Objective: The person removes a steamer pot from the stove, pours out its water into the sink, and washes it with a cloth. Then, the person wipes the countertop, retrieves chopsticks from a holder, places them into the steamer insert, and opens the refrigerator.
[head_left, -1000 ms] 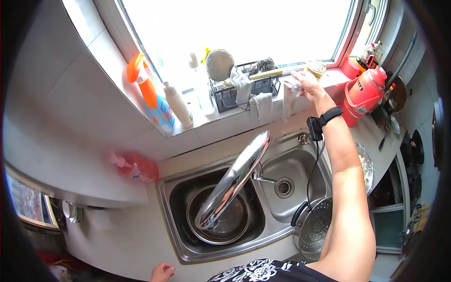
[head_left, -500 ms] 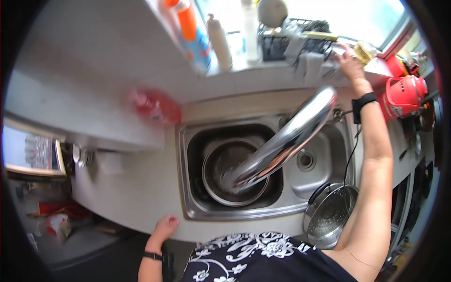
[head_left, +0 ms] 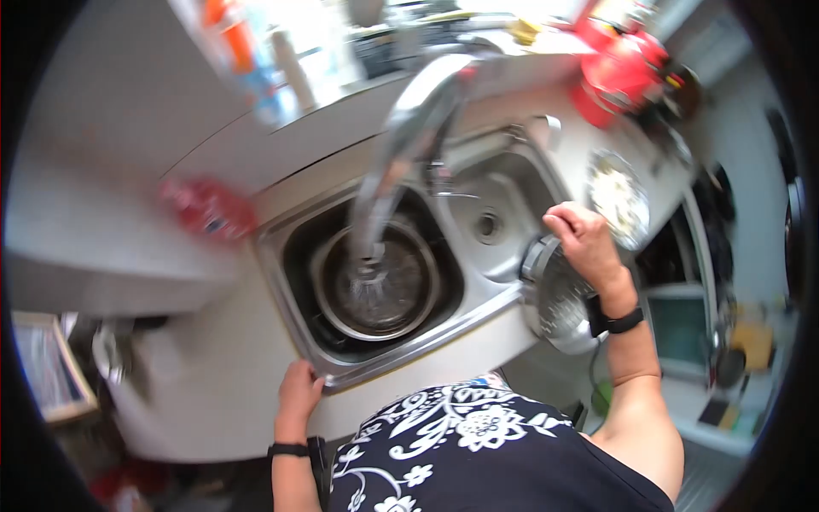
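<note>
My right hand (head_left: 583,243) is closed, just above the rim of a metal colander (head_left: 559,311) at the sink's right front corner. Whether anything is inside its fingers is hidden. Near the sink's left front corner, my left hand (head_left: 300,391) rests at the counter edge with curled fingers and nothing visible in them. A round metal pot (head_left: 328,316) sits in the left basin of the double sink (head_left: 418,340). Water runs into it from the curved chrome faucet (head_left: 409,128).
A plate of pale food pieces (head_left: 618,198) lies right of the sink. Behind it stands a red jug (head_left: 616,77). A red-tinted plastic bottle (head_left: 209,209) is at the left wall. Bottles (head_left: 294,68) and a dark basket (head_left: 401,47) line the windowsill.
My right hand has come down from the windowsill to the colander. My left hand has moved up to the sink's corner. The view has turned and shifted right, blurring the scene.
</note>
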A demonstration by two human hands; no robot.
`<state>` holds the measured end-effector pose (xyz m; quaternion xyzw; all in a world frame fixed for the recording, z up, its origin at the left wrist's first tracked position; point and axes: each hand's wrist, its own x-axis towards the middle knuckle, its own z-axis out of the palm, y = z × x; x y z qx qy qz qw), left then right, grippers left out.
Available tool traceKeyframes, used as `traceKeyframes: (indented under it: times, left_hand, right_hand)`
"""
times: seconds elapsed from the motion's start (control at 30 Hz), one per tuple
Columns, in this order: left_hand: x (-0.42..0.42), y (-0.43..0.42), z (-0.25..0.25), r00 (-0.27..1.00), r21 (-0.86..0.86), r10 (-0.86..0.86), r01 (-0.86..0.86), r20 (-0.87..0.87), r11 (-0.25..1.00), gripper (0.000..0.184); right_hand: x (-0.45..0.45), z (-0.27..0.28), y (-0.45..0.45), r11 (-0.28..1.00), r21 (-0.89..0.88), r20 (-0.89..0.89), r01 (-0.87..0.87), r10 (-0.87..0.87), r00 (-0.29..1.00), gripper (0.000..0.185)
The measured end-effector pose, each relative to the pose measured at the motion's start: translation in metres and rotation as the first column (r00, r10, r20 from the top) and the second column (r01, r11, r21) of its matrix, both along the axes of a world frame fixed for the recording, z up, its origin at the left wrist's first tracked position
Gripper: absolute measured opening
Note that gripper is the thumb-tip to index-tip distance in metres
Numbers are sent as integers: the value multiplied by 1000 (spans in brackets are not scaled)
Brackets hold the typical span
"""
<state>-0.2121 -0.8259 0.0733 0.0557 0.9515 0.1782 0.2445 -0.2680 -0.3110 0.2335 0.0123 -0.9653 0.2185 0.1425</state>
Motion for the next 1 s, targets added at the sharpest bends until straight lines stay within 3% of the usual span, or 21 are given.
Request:
traceKeyframes:
  times: [0.07, 0.1, 0.13, 0.2, 0.27, 0.4, 0.43, 0.47, 0.5, 0.57, 0.67, 0.8, 0.87, 1.0]
  left_hand:
    - [9, -8, -13, 999, 114, 53, -52, -12, 992, 27]
    - [12, -14, -19, 993, 189, 115, -114, 3, 975, 28]
    - [12, -18, -21, 997, 204, 71, -67, -11, 977, 28]
    - [12, -22, -26, 996, 273, 88, -78, -24, 959, 29]
    - [7, -26, -31, 997, 292, 63, -51, -33, 955, 30]
    - [-3, -27, -41, 998, 233, 37, -26, -46, 972, 33]
    - [-2, -27, -41, 998, 185, 49, -41, -39, 982, 34]
    - [-2, -27, -43, 998, 184, 52, -45, -39, 982, 34]
    - [-3, -27, -46, 998, 176, 58, -53, -24, 983, 35]
    - [-3, -26, -43, 998, 144, 57, -58, 13, 988, 34]
    - [11, -16, -31, 997, 79, -25, 31, -73, 996, 31]
    - [47, -9, -23, 987, 59, -23, 32, -156, 998, 34]
    - [69, 2, -21, 993, 162, 65, -49, -95, 986, 38]
    - [106, 36, -20, 988, 185, 153, -155, 25, 970, 40]
  right_hand:
    - [52, 8, 7, 883, -250, 232, 397, -343, 910, 10]
    - [78, 1, 17, 826, -298, 190, 478, -439, 878, 12]
    - [106, -12, 30, 764, -353, 151, 541, -524, 838, 15]
    - [161, -41, 52, 662, -351, 127, 662, -667, 734, 17]
    - [220, -91, 74, 675, -45, -57, 736, -738, 673, 24]
    - [291, -164, 66, 325, -192, 151, 926, -922, 355, 58]
    - [297, -180, 61, 124, -351, 374, 928, -890, 260, 65]
    - [286, -163, 42, -27, -479, 604, 877, -735, 307, 70]
    - [284, -165, 34, -92, -549, 687, 831, -615, 386, 70]
    - [269, -166, 21, -228, -644, 725, 730, -488, 486, 62]
    - [261, -188, 28, -454, -697, 709, 555, -325, 625, 43]
    - [262, -193, 44, -354, -777, 627, 521, -363, 689, 34]
    - [273, -183, 49, -300, -779, 627, 551, -343, 700, 33]
    - [291, -139, 60, -152, -737, 675, 659, -221, 704, 35]
